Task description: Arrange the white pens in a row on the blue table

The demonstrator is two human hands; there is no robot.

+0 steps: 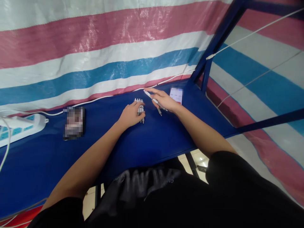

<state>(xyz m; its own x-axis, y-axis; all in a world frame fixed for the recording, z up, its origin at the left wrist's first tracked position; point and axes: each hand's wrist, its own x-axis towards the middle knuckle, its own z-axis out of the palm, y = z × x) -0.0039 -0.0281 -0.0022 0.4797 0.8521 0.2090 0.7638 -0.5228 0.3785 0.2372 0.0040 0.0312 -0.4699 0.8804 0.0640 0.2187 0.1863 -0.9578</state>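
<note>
Several white and grey pens (140, 110) lie side by side on the blue tabletop (142, 142). My left hand (131, 114) rests around them from the left, its fingers curled over the row and its thumb at the near end. To the right, my right hand (164, 99) holds a white pen (148, 94) between its fingers, tip end slanting toward the palm. Another grey pen end (159, 110) shows beneath that hand; whether it is gripped or lies on the table I cannot tell.
A blurred dark rectangular object (74, 123) lies left of my hands, and a white power strip (35, 126) is farther left. A phone-like display (176, 95) sits beyond my right wrist. White cable (95, 100) runs along the back edge; a blue frame post (209, 60) stands right.
</note>
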